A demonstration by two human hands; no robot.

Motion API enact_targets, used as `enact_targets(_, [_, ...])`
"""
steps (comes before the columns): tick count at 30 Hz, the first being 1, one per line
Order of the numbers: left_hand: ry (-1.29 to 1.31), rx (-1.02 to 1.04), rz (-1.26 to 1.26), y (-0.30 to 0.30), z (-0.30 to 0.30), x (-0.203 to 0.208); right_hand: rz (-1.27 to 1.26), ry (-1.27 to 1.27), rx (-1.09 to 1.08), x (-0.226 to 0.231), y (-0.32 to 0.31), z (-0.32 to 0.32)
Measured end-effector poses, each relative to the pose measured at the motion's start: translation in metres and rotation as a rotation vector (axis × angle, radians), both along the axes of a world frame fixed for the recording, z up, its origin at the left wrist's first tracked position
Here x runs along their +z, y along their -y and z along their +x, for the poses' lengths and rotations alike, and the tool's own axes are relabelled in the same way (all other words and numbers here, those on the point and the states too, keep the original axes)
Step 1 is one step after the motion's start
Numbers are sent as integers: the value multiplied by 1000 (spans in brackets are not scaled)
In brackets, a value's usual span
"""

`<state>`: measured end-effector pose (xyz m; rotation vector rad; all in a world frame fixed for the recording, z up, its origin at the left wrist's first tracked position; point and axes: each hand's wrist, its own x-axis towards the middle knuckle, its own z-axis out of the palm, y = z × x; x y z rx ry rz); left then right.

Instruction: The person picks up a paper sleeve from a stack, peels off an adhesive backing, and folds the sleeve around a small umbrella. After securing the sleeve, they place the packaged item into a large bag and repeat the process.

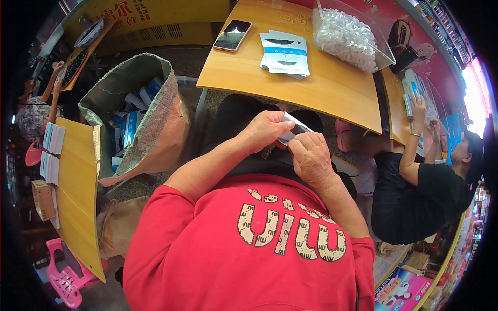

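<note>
Over my lap, both hands are closed on a white card point(301, 123) with a dark patch, which looks curled or rolled. My left hand point(265, 130) grips its left side, thumb on top. My right hand point(311, 157) pinches its lower right edge, the fingers bent in. Beyond them on the wooden table point(332, 93) lies a loose stack of printed cards point(285, 56), white with a blue band and a dark umbrella shape. A clear plastic bin point(346, 36) of small translucent white pieces stands at the table's far right.
A phone point(233, 36) lies at the table's far left. Left of my knees, a large woven sack point(171, 111) holds blue-and-white rolled cards. Another wooden table point(78, 192) and a pink stool point(67, 280) stand farther left. People sit working at right point(430, 181) and far left point(36, 114).
</note>
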<state>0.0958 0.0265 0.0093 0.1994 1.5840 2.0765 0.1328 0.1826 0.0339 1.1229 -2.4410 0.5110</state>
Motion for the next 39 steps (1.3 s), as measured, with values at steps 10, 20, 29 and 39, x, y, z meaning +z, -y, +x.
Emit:
enact_targets(10, [-217, 91, -210, -3, 6, 11, -37, -23, -160, -5, -3, -1])
enact_targets(20, [-59, 144, -7, -9, 2, 4, -21, -44, -122, -2, -4, 0])
enact_targets(29, [140, -82, -35, -5, 1, 8, -16, -22, -74, -7, -6, -3])
enact_targets(39, [192, 57, 93, -9, -2, -4, 61, 26, -43, -12, -8, 5])
